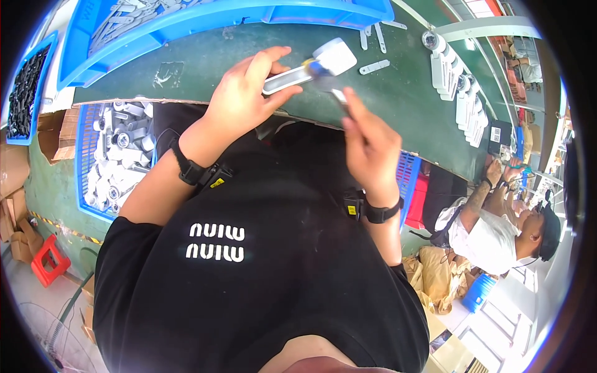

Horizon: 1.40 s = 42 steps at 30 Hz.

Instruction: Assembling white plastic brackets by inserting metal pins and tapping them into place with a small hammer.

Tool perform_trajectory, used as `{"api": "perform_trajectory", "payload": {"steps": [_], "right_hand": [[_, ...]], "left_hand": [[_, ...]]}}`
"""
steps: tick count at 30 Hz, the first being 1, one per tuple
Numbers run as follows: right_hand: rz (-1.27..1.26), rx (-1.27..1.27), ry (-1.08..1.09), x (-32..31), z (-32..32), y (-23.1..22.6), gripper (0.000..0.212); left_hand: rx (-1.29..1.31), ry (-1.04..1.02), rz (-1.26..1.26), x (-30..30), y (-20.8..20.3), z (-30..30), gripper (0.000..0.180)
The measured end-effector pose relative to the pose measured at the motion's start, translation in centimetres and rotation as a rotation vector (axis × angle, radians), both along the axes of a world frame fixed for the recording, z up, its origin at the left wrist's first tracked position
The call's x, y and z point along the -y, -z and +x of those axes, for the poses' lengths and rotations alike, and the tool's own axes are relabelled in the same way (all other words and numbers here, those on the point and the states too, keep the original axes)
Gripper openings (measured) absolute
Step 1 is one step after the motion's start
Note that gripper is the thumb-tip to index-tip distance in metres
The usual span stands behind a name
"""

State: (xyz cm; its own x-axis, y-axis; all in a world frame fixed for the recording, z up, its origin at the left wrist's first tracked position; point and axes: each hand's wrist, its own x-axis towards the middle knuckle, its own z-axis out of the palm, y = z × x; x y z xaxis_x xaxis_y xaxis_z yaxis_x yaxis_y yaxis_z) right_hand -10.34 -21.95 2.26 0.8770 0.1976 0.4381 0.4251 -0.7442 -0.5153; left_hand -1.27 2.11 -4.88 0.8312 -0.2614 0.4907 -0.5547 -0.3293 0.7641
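Above the green table, a white plastic part (336, 56) with a long slotted handle and a broad squared end is in my left hand (244, 87). The fingers and thumb of that hand are closed on the handle. My right hand (373, 140) grips a thin tool (339, 96) with a pale shaft and a dark end. Motion smears the tool, so its exact kind is unclear. Its dark end overlaps the middle of the white part, where a yellowish spot shows; whether they touch I cannot tell. Flat grey strips (374, 67) lie beyond on the table.
A blue bin (249, 15) of grey strips stands along the far side. Below left, a blue crate (81, 161) holds white parts. Rows of white assembled parts (443, 74) stand at right. A person (485, 230) works farther right. A red stool (51, 261) is lower left.
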Motion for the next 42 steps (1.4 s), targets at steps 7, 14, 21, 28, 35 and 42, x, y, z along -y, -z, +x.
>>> {"api": "perform_trajectory", "payload": {"steps": [7, 14, 21, 28, 35, 42], "right_hand": [[0.07, -0.137, 0.035, 1.4, 0.3, 0.9, 0.048], [0.805, -0.272, 0.169, 3.6, -0.6, 1.6, 0.044], [0.935, -0.425, 0.233, 5.0, 0.8, 3.6, 0.047], [0.944, -0.423, 0.196, 5.2, 0.4, 4.0, 0.048], [0.95, -0.39, 0.166, 5.8, -0.1, 4.4, 0.046], [0.968, -0.409, 0.173, 5.6, 0.0, 4.4, 0.045]], "left_hand": [[0.164, 0.037, 0.199, -0.2, -1.5, 0.7, 0.036], [0.033, 0.04, -0.058, -1.0, -5.4, 1.3, 0.024], [0.372, 0.047, 0.219, 1.3, -9.5, 1.4, 0.046], [0.322, 0.094, 0.623, 4.8, -5.8, 0.3, 0.035], [0.251, -0.127, 0.42, 1.4, -13.0, 7.7, 0.016], [-0.084, -0.344, 0.719, -4.0, -11.2, 24.7, 0.016]]}}
